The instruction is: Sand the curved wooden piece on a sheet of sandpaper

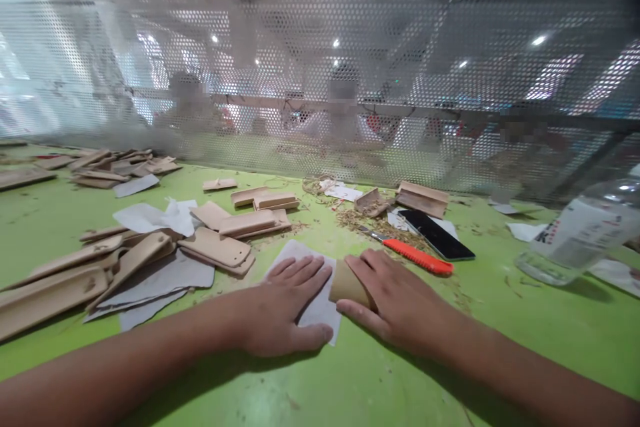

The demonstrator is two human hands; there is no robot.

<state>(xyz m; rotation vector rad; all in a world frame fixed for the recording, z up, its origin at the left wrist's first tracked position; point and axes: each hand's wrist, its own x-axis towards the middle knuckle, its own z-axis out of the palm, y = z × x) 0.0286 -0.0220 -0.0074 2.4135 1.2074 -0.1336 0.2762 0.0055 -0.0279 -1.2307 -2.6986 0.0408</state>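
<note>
My left hand (286, 303) lies flat with fingers stretched out on a grey sheet of sandpaper (320, 307) spread on the green table (350, 380). My right hand (395, 300) presses down on a small flat wooden piece (347, 283), whose tan end shows beside the thumb on top of the sheet. Both hands are close together near the table's middle.
Several flat wooden pieces (220, 247) and grey sheets (165, 277) lie to the left, more wood at far left (115, 167). An orange-handled knife (415, 255), a black phone (437, 235) and shavings lie right of centre. A clear plastic bottle (580, 230) lies at right. A perforated screen (320, 80) backs the table, with people behind it.
</note>
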